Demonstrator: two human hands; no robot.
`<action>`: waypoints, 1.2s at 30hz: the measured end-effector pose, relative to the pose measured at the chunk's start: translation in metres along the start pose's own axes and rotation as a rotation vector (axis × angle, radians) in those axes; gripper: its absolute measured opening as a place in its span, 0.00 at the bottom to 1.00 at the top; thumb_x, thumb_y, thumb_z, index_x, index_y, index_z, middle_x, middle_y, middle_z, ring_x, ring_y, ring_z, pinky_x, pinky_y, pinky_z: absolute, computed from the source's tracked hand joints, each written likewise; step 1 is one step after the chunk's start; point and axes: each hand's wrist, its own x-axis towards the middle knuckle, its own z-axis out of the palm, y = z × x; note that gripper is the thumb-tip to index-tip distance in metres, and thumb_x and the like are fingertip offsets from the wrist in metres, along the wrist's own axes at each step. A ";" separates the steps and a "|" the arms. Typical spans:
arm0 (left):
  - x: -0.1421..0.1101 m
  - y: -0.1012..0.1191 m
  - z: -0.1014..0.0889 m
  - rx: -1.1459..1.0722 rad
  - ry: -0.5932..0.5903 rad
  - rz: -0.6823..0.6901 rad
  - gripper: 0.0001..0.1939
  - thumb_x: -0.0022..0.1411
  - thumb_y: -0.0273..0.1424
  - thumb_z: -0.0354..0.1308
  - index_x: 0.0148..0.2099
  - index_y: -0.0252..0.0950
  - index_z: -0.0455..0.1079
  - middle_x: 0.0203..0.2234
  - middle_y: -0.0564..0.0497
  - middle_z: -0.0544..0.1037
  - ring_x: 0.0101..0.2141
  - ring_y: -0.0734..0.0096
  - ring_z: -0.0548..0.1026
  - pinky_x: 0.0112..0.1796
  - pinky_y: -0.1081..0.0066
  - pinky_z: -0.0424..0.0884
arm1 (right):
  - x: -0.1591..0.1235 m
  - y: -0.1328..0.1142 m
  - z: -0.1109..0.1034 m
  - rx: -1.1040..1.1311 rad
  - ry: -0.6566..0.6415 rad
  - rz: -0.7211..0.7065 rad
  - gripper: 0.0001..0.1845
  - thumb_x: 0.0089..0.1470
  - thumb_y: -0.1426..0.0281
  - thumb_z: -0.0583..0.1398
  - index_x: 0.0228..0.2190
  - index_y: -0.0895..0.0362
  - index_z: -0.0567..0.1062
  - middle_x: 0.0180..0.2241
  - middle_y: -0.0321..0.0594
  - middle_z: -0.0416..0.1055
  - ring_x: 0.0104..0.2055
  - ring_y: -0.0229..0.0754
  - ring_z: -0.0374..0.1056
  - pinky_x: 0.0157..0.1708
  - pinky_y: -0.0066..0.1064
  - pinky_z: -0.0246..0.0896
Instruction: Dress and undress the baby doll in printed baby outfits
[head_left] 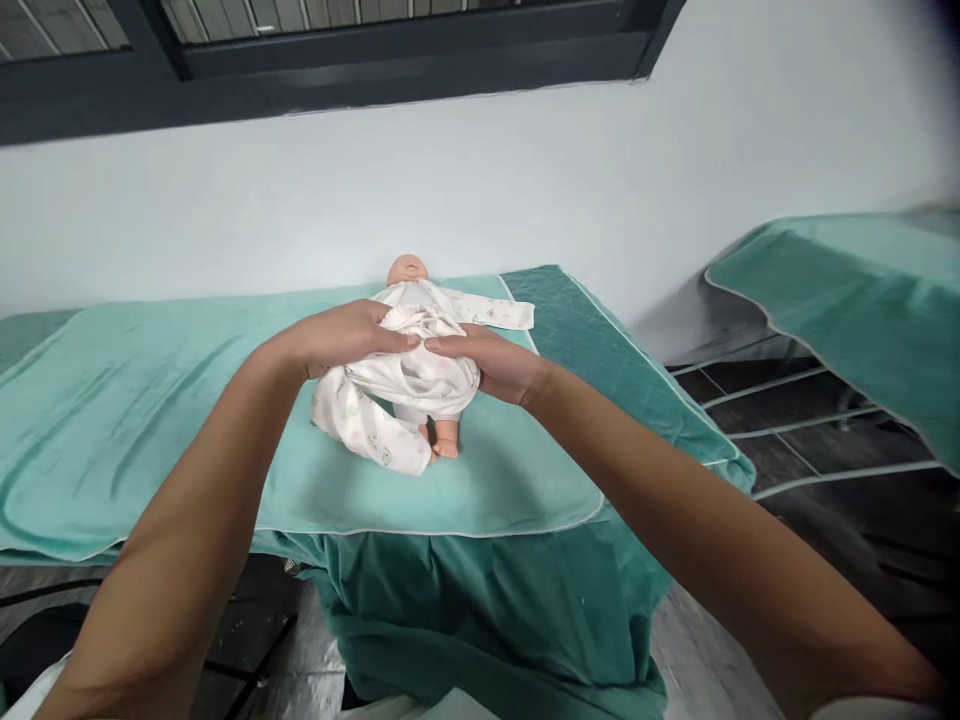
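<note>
A baby doll [407,268] lies on its back, head toward the wall and bare feet toward me. White baby clothes [411,385] with a small print are bunched around its middle. My left hand [349,335] grips the bunched cloth from the left, thumb on top. From the right, my right hand [499,362] grips the same cloth, its thumb tip close to the other thumb. Most fingers of both hands are hidden by the fabric. One sleeve [499,311] stretches out to the right, and a printed leg or sleeve of cloth [375,430] trails at lower left.
A light green pad [187,400] covers the bed under the doll, over a darker green cover [622,370] that drapes down the front. A white wall [315,200] stands behind. To the right is another green-covered bed [847,290] with metal rails [802,435].
</note>
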 end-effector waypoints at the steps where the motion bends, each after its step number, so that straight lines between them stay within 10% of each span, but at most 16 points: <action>1: 0.002 -0.005 0.002 0.014 0.024 0.015 0.12 0.46 0.28 0.72 0.37 0.34 0.81 0.28 0.45 0.81 0.30 0.52 0.80 0.33 0.64 0.73 | -0.001 0.003 0.000 -0.008 0.025 0.031 0.24 0.51 0.60 0.70 0.47 0.57 0.79 0.46 0.44 0.79 0.46 0.45 0.75 0.42 0.29 0.70; 9: 0.023 -0.093 0.066 0.313 -0.161 0.095 0.12 0.55 0.39 0.64 0.39 0.38 0.79 0.34 0.48 0.83 0.37 0.57 0.79 0.36 0.69 0.69 | -0.048 0.089 0.000 0.118 0.287 0.253 0.25 0.45 0.58 0.72 0.43 0.58 0.79 0.40 0.45 0.80 0.39 0.47 0.76 0.40 0.34 0.70; 17: 0.022 -0.103 0.108 0.903 -0.156 -0.001 0.17 0.67 0.37 0.51 0.49 0.31 0.72 0.47 0.35 0.78 0.47 0.49 0.77 0.41 0.63 0.69 | -0.069 0.151 0.009 -0.286 0.578 0.136 0.21 0.52 0.53 0.64 0.41 0.54 0.77 0.39 0.42 0.78 0.45 0.55 0.72 0.46 0.43 0.68; 26: 0.016 -0.105 0.095 0.538 -0.226 -0.012 0.14 0.61 0.38 0.56 0.44 0.35 0.72 0.43 0.46 0.81 0.44 0.56 0.77 0.39 0.68 0.68 | -0.074 0.162 0.008 -0.419 0.629 -0.001 0.15 0.58 0.56 0.59 0.41 0.53 0.74 0.45 0.43 0.76 0.50 0.53 0.69 0.54 0.43 0.62; 36: 0.010 -0.098 0.088 0.099 -0.282 0.030 0.21 0.59 0.47 0.62 0.47 0.36 0.71 0.44 0.48 0.77 0.44 0.60 0.74 0.43 0.67 0.69 | -0.051 0.185 -0.014 -0.437 0.860 -0.339 0.15 0.60 0.54 0.54 0.35 0.53 0.67 0.33 0.40 0.72 0.36 0.46 0.68 0.40 0.39 0.64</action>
